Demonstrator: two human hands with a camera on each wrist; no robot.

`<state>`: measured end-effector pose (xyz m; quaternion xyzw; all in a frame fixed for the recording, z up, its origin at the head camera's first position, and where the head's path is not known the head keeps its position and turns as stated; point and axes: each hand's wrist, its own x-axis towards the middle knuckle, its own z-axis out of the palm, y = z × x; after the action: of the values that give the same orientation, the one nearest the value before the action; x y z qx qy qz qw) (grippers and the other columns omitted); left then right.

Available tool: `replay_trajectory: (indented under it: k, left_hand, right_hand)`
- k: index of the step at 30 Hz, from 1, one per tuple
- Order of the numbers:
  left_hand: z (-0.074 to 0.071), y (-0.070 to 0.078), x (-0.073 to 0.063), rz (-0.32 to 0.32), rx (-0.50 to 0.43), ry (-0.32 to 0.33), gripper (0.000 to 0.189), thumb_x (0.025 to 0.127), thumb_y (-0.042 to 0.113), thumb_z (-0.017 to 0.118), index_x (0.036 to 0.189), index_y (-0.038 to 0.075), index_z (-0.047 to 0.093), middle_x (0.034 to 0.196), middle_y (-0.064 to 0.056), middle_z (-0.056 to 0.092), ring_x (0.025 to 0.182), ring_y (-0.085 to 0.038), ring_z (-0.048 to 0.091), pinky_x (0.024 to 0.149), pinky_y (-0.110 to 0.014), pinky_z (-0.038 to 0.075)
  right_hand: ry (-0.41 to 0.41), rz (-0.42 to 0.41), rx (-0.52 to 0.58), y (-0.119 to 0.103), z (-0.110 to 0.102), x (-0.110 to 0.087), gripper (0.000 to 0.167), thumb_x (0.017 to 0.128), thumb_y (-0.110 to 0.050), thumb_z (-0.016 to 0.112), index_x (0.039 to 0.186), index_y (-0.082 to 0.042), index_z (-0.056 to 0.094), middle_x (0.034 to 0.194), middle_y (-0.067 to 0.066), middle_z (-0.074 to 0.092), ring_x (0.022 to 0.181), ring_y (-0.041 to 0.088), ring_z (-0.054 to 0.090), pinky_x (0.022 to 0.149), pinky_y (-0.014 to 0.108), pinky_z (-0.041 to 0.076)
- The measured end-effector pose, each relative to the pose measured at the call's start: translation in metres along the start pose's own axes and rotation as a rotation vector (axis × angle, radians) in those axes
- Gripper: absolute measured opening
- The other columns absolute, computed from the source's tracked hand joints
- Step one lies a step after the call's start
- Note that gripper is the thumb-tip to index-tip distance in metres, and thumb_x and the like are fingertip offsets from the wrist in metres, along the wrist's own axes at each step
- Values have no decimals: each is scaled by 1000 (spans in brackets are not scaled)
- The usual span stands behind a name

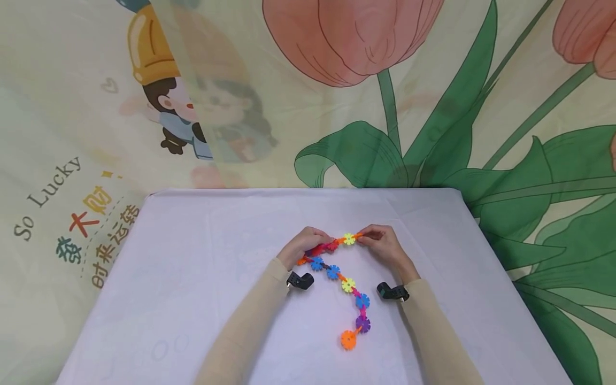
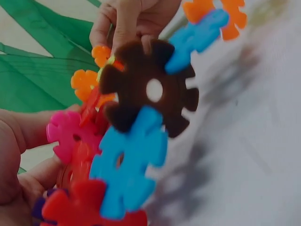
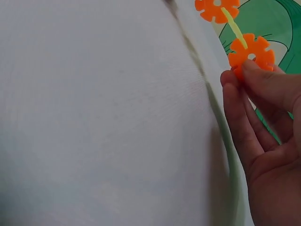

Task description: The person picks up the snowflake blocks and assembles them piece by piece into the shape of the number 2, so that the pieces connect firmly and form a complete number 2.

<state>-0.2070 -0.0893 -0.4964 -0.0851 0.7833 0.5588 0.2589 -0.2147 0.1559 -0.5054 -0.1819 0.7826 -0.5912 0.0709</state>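
Note:
A chain of notched plastic snowflake discs curves over the white table. My left hand point(image 1: 307, 244) holds it by its red and pink part; in the left wrist view a pink disc point(image 2: 66, 129) is by the fingers. With thumb and fingertips my right hand point(image 1: 385, 246) pinches the orange disc point(image 3: 261, 49) at the chain's upper end, which links to a yellow disc point(image 1: 346, 236). From the left hand, the other stretch runs through blue discs point(image 1: 333, 274) and a purple disc point(image 1: 364, 326) to an orange disc point(image 1: 347, 342) nearest the front. A brown disc point(image 2: 120, 89) looms close to the left wrist camera.
The white-covered table point(image 1: 192, 321) spreads around both forearms. A black camera point(image 1: 301, 280) sits on the left wrist and another black camera point(image 1: 392, 292) on the right. Behind the table's back edge hangs a printed cloth point(image 1: 231, 176) with tulips and cartoon figures.

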Motion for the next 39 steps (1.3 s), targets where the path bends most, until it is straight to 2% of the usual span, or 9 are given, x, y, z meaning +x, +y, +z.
replay_trajectory:
  k: [4,8,11,13,15,20,24,30,39]
  left_hand:
    - [-3,0,0,37,12,-14,25,90,27,70,100,5,77,97,-2,70,89,-16,56,71,-26,42]
    - [-4,0,-2,45,10,-13,26,90,28,70,102,5,76,100,-2,69,91,-17,55,74,-27,42]
    - [-5,1,-3,50,4,-13,26,91,28,69,103,5,76,100,-3,68,91,-17,55,75,-28,42]
    - [-5,1,-3,53,0,-13,27,91,28,69,102,5,75,99,-3,68,90,-17,54,75,-28,42]
    - [-6,1,-4,58,-3,-15,27,91,28,69,102,5,75,98,-3,68,89,-17,54,74,-27,42]
    - [-7,1,-6,102,13,-21,26,92,26,67,101,3,75,95,-3,69,83,-16,54,70,-24,41]
    - [-7,2,-7,130,11,-32,26,92,25,67,101,2,75,94,-4,70,81,-14,54,69,-23,42]
    - [-7,0,-8,142,23,-39,25,93,25,67,102,3,75,96,-4,70,81,-15,54,70,-24,43]
    - [-7,0,-8,151,4,-53,25,94,23,67,102,1,75,94,-4,71,78,-14,55,69,-23,44]
  right_hand:
    - [1,40,-35,-2,1,0,16,89,6,67,105,9,70,104,24,68,89,31,68,78,25,56]
    - [40,115,-99,6,1,2,27,90,-1,69,117,4,67,110,20,67,87,24,70,76,23,56]
    - [106,147,-145,6,0,-3,24,91,-4,69,114,3,66,104,17,66,80,22,68,70,21,54]
    - [114,156,-170,4,1,-10,18,91,-7,69,107,2,67,95,14,66,74,20,65,65,21,53]
    - [45,152,-189,1,3,-20,13,92,-9,69,100,1,68,87,11,66,70,18,62,63,21,52]
    - [-262,111,-243,-10,14,-41,14,91,-19,73,92,-5,72,77,2,66,64,15,58,61,22,49]
    - [-379,84,-277,-19,25,-49,16,85,-23,78,85,-8,71,72,-3,63,62,11,55,60,22,48]
    - [-435,79,-296,-23,30,-52,13,85,-20,78,82,-9,71,68,-5,60,62,9,52,60,22,47]
    - [-402,139,-195,-20,27,-53,14,86,-15,77,84,-4,69,71,-1,62,60,9,52,58,19,45]
